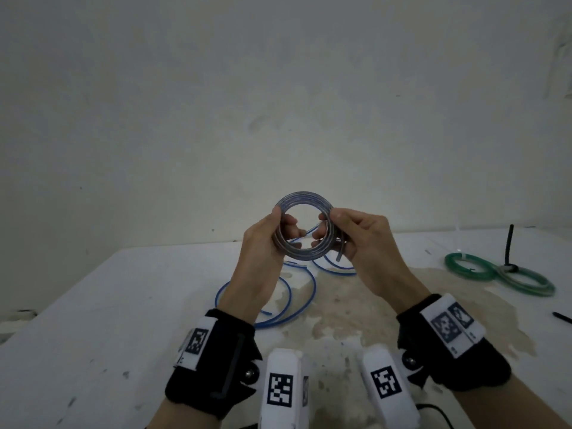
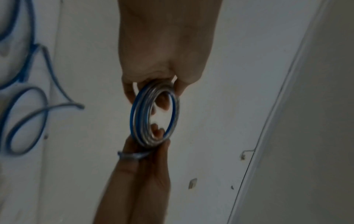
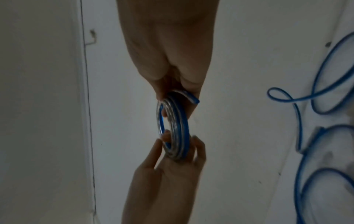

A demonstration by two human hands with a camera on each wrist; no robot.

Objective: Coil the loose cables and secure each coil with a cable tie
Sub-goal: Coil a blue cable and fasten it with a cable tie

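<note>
I hold a small coil of clear-and-blue cable (image 1: 305,201) upright above the table, one hand on each side. My left hand (image 1: 283,224) pinches its left side, thumb outside and fingers through the ring. My right hand (image 1: 328,227) pinches the right side, where a short free end (image 1: 340,250) hangs down. The left wrist view shows the coil (image 2: 134,115) edge-on between my left hand (image 2: 162,60) and right hand (image 2: 145,166). In the right wrist view the coil (image 3: 182,121) has a cut end under my right hand's fingers (image 3: 193,84). A loose blue cable (image 1: 297,289) sprawls below.
Two green cable coils (image 1: 467,267) (image 1: 526,281) lie side by side at the table's right. A black stick (image 1: 509,243) stands upright between them. Another thin black piece (image 1: 561,317) lies at the right edge. A stained patch (image 1: 356,311) marks the white table (image 1: 108,320); a wall rises behind.
</note>
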